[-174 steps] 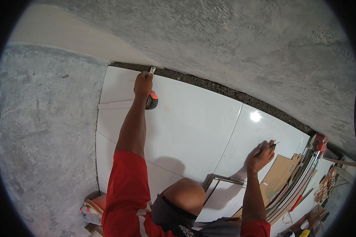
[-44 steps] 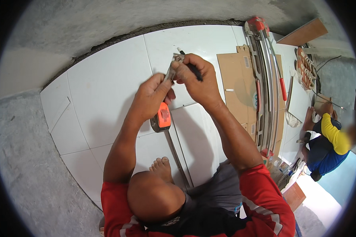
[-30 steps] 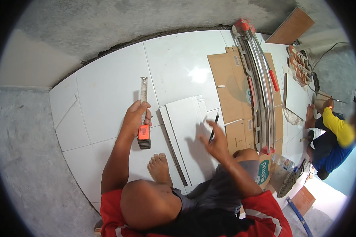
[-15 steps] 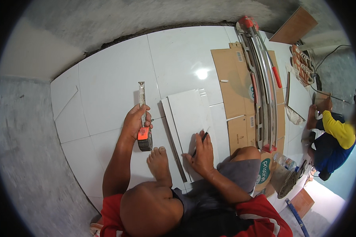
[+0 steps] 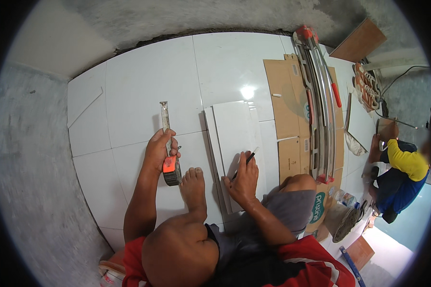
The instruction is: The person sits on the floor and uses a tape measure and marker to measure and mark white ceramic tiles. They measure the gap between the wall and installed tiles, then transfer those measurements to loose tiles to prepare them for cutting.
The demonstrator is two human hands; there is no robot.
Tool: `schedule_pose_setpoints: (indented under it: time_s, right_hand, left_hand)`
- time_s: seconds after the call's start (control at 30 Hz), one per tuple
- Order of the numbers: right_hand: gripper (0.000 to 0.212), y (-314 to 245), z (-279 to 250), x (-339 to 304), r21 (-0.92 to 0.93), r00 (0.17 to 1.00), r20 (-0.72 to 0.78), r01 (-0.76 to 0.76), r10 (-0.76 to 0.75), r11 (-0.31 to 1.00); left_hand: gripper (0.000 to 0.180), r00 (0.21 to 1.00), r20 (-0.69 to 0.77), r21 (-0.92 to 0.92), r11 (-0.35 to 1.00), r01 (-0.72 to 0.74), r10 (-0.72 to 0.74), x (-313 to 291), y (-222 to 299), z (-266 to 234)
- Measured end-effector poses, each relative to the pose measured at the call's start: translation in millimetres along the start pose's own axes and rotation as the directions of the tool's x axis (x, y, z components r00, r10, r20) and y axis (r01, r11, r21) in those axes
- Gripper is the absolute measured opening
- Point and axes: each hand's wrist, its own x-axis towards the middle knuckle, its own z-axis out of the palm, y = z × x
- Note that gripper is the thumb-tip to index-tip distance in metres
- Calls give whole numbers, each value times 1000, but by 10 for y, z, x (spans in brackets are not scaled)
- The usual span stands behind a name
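Left hand (image 5: 159,148) wrapped around the bared blade (image 5: 164,114) of an orange-and-black tape measure (image 5: 171,172), just on the far side of its case; the grip there probably stops the short length from running back in. Blade points away from the person, hook end free above the white tiled floor (image 5: 151,86), case at the near side of the fingers, beside the bare foot (image 5: 193,186). Right hand (image 5: 243,181) lies over the near part of the stacked white tiles (image 5: 232,126), fingers fairly straight, a slim black pen (image 5: 252,154) held slantwise among them; likely carried this way so the hand can rest on the tile without laying the pen down. Whether the palm bears weight: cannot tell. Stack sits flat, edges stepped, between foot and cardboard (image 5: 281,110), within easy reach of either hand. Tile cutter (image 5: 320,105) lies lengthwise on the cardboard, presumably as padding for the glossy floor, its red handle (image 5: 336,94) off to the right
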Motion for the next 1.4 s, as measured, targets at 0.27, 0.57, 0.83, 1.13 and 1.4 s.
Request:
schedule_pose_setpoints:
  time_s: [0.27, 0.57, 0.83, 1.13, 1.4]
  right_hand:
    - [105, 20, -128, 146, 78, 990, -112, -74, 83, 994]
    - [89, 824, -632, -287, -32, 712, 537, 553, -453, 832]
    - [87, 977, -655, -170, -39, 548, 623, 734, -558, 678]
    - [100, 857, -513, -174, -105, 638, 610, 653, -470, 750]
    - [107, 505, -229, -136, -86, 776, 442, 535, -449, 840]
  left_hand:
    - [20, 1000, 3, -11, 1000, -30, 30, -112, -62, -109]
    - [23, 999, 8, -20, 999, -40, 40, -64, -38, -121]
    - [22, 999, 25, -25, 999, -43, 44, -20, -40, -147]
    - [22, 998, 32, -42, 998, -55, 56, 7, -28, -205]
    - [22, 999, -19, 18, 999, -30, 30, -35, 12, -206]
